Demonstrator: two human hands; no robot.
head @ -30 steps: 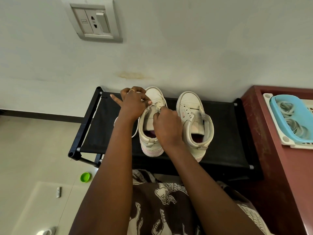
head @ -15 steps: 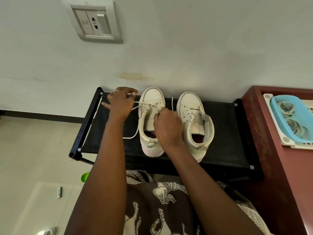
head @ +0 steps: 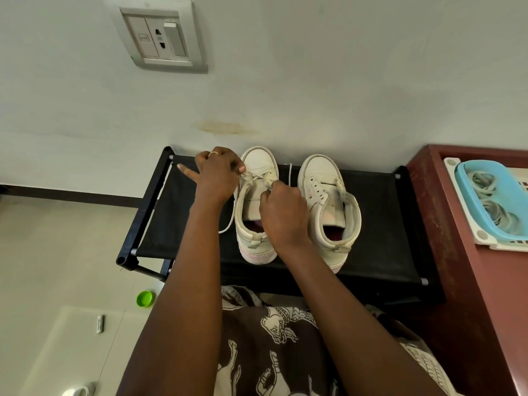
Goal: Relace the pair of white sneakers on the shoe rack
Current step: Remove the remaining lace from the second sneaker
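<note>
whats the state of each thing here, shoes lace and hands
white high-top sneaker on the left: laced only at the front eyelets
white high-top sneaker on the right: visible eyelets empty
white shoelace: ends loose, pinched by both hands
left hand: pinching the shoelace
right hand: pinching the shoelace

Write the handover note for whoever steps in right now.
Left hand pinches the lace at the toe end of the left sneaker. Right hand pinches it on the other side.
Both sneakers stand side by side on the shoe rack, toes to the wall.
Done: lace through that sneaker's lowest eyelets only.
Left: the rest of it; the right sneaker shows no lace.
</note>
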